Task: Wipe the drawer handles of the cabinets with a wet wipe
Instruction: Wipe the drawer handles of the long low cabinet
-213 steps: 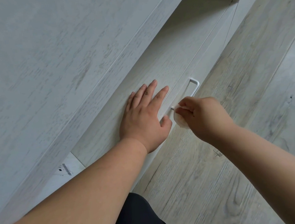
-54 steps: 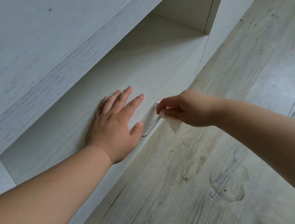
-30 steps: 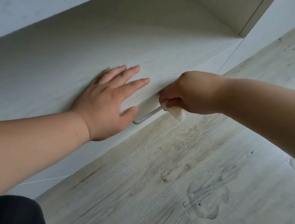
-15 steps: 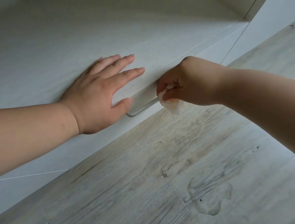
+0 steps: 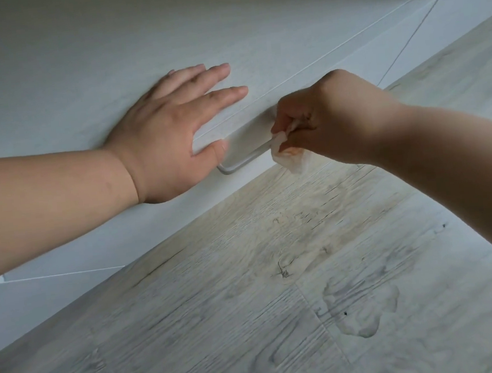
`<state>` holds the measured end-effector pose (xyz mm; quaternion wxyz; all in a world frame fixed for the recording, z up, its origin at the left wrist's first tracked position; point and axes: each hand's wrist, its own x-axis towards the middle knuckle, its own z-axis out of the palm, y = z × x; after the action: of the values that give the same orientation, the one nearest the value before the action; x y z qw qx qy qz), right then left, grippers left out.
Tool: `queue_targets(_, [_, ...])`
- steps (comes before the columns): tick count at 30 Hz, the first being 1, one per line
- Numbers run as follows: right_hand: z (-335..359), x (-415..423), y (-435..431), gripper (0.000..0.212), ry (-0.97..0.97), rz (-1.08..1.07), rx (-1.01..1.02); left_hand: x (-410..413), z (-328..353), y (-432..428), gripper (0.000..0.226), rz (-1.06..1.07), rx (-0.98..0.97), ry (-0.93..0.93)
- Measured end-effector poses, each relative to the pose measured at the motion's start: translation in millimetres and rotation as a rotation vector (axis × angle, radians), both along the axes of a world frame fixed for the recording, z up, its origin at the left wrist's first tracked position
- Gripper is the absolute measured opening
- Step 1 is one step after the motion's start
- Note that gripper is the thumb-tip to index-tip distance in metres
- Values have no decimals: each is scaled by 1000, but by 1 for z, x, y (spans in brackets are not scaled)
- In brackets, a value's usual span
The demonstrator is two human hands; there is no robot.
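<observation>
A slim white bar handle (image 5: 244, 158) runs along the front of a low white drawer (image 5: 313, 81). My right hand (image 5: 330, 112) pinches a crumpled white wet wipe (image 5: 291, 157) around the handle's right part, and that end of the bar is hidden by the wipe and fingers. My left hand (image 5: 172, 127) lies flat on the cabinet's lower shelf surface with straight fingers, its thumb hanging over the drawer front just above the handle's left end.
The cabinet's pale shelf surface (image 5: 110, 49) fills the top of the view, with a white side panel (image 5: 465, 1) at the upper right. Grey wood-grain floor (image 5: 276, 287) spreads below the drawers. A seam (image 5: 69, 273) marks a neighbouring drawer front at the lower left.
The view has dropped lower and closer to the drawer front. My right hand still holds the wipe on the handle's right part and has turned slightly; my left hand stays flat on the shelf.
</observation>
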<state>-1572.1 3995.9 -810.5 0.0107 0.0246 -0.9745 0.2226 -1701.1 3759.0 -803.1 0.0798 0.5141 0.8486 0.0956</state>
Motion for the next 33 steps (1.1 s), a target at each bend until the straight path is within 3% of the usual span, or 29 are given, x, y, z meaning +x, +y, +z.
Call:
queue_targets(4, [6,-6,2,15,-127,17,-39,0,0,0,69,-2,1,6])
queue_targets(7, [10,-8,2,15,-195,77,47,1,-1,-1,69,-5,15,5])
queue_targets(10, [-3,3,0,15,-15,-22,-64,0,0,0,70,-4,21,0])
queue_targets(13, [-32,28,-21,15,275,-238,-203,-1,0,0,70,0,13,1])
queue_targets(16, [-48,40,-40,10,411,-446,-334,-1,-1,0,69,5,12,-9])
queue_targets(20, [-47,33,-46,12,426,-536,-382,0,-1,0,69,0,22,-8])
queue_targets(29, [-36,33,-41,17,479,-526,-288,-1,-1,-1,69,-8,29,-17])
queue_targets(33, [-31,39,-33,19,341,-551,-292,0,0,0,69,-10,16,-15])
